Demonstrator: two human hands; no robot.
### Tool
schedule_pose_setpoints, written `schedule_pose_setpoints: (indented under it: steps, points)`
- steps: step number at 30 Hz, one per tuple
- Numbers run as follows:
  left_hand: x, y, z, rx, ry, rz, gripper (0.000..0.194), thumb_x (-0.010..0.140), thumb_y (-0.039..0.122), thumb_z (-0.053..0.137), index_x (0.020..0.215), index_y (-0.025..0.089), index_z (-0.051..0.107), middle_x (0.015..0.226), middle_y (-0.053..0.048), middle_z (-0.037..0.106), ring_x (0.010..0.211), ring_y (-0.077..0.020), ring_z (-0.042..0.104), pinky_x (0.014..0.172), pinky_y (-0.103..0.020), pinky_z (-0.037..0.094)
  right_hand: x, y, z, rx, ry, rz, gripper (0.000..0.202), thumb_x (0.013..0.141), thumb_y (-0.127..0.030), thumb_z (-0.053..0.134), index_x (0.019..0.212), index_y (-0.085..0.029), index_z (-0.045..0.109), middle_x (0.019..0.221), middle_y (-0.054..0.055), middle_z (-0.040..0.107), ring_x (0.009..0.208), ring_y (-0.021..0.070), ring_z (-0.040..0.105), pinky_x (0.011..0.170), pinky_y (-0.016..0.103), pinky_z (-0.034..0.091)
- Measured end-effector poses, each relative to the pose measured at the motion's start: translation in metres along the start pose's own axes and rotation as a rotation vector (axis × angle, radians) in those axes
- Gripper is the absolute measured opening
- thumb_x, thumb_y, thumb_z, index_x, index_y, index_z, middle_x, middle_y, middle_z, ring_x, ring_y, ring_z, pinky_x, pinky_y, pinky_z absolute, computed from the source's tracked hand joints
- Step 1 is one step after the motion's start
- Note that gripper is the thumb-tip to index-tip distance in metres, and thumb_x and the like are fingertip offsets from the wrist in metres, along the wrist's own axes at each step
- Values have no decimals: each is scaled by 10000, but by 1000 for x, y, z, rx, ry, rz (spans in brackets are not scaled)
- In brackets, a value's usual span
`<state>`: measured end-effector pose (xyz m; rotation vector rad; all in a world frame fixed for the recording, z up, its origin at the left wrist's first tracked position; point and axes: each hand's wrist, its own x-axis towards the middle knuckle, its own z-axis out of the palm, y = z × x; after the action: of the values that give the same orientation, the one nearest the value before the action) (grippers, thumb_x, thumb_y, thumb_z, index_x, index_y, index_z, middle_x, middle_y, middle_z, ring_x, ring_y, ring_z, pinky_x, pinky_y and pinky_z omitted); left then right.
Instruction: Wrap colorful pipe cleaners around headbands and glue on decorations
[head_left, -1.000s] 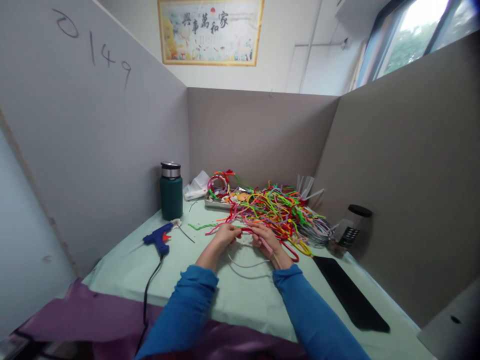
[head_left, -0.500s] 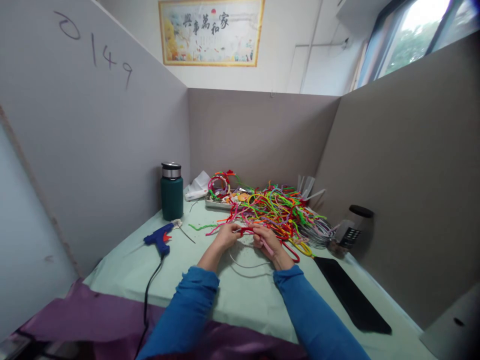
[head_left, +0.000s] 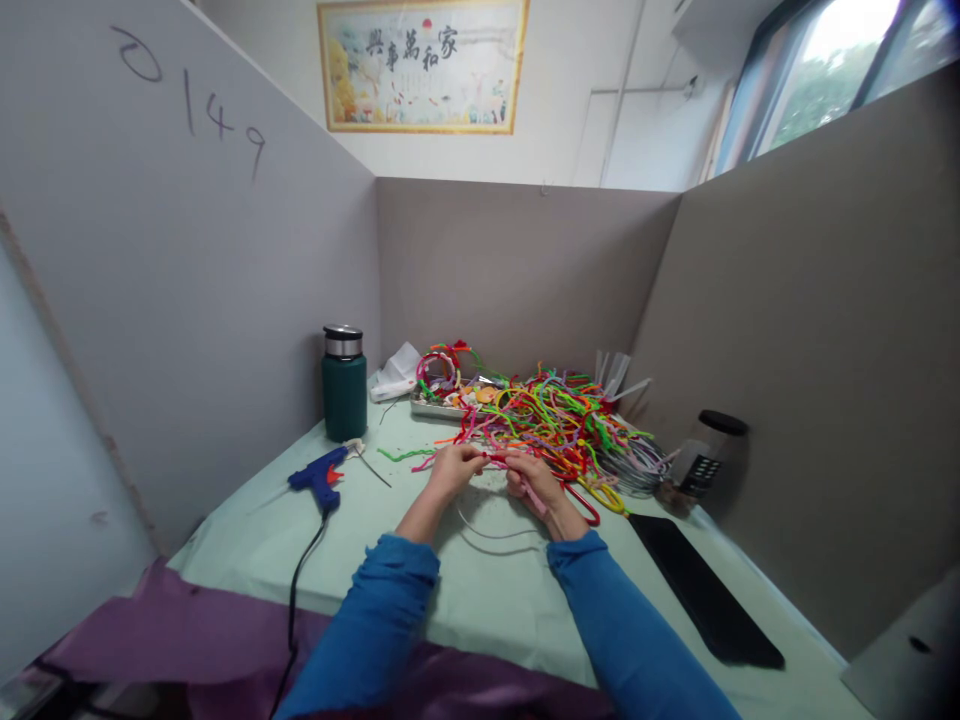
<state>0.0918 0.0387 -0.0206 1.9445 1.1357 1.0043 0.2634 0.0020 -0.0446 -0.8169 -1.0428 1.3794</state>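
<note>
Between my two hands, over the middle of the table, runs a short red fuzzy strip [head_left: 495, 457]. My left hand [head_left: 455, 468] pinches its left end with thumb and fingers. On the other end my right hand [head_left: 534, 483] is closed, with something pink lying across its palm. A thin pale wire [head_left: 499, 536] curves in a loop below and between the hands. Just behind them lies a big tangled pile of coloured pipe cleaners [head_left: 559, 410].
A blue glue gun [head_left: 321, 477] with a black cord and a green bottle [head_left: 344, 385] stand at left. Behind are a metal tray [head_left: 435, 410] and white tissue [head_left: 396, 373]. At right are a black-lidded jar [head_left: 701, 462] and a black flat case [head_left: 703, 590].
The fingers of my left hand have shifted slightly on the red strip, and less of it shows between the hands. The rest looks the same.
</note>
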Motion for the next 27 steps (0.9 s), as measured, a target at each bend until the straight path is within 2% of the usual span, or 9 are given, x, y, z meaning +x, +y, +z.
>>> schedule_pose_setpoints:
  steps: [5,8,10,12,13,16,18,23,27]
  points:
    - [0,-1,-3,-193,-57,-169,372,703,485,620,589,131,640,395,47,404,408,-78,316,458,-235,217,0,1,1,-59,-29,-19,274,658,-351,744,864,-186,673,422,-82,440,355,66,299,390,229,209]
    - [0,-2,-3,-242,-109,-239,371,734,472,596,576,136,611,372,49,383,372,-74,296,437,-238,197,-1,3,3,-152,-54,-1,262,663,-400,744,801,-193,661,426,-76,455,348,72,311,389,238,207]
    - [0,-3,-2,-200,-129,-248,374,774,446,557,572,135,610,352,50,361,359,-79,300,432,-237,206,-1,3,4,-194,-49,7,260,661,-421,742,736,-194,640,424,-73,460,349,75,323,390,240,207]
    - [1,-4,0,-127,-102,-213,365,809,412,520,610,128,635,361,46,380,362,-87,333,435,-232,234,-1,4,5,-205,-21,6,267,655,-427,740,674,-195,609,414,-69,464,344,78,328,385,241,199]
    - [1,-5,1,-96,-61,-175,334,813,387,523,653,124,653,401,35,438,381,-89,371,444,-227,260,-1,4,5,-199,-7,5,272,655,-427,739,652,-196,594,411,-67,466,340,79,329,381,241,194]
    - [2,-5,2,-53,108,-44,176,771,286,599,805,133,678,664,-5,637,495,-88,500,512,-209,352,0,4,4,-159,14,5,293,663,-424,731,602,-200,553,405,-67,456,326,72,303,371,242,170]
    - [2,-4,1,-15,156,23,119,744,217,635,830,153,686,776,-15,678,569,-94,550,574,-207,396,1,4,3,-134,23,3,297,673,-416,725,588,-200,541,400,-71,440,321,65,277,368,244,162]
    - [3,-5,0,109,124,232,120,769,143,635,786,194,743,878,-48,715,786,-143,619,748,-241,446,1,3,2,-111,47,-1,294,692,-390,706,562,-203,520,391,-67,421,323,64,263,364,245,161]
    - [4,-10,2,124,85,258,158,804,166,618,845,213,763,943,-60,722,854,-166,631,812,-276,457,-1,2,3,-114,41,-1,332,707,-404,692,536,-204,490,394,-63,410,325,60,261,362,245,153]
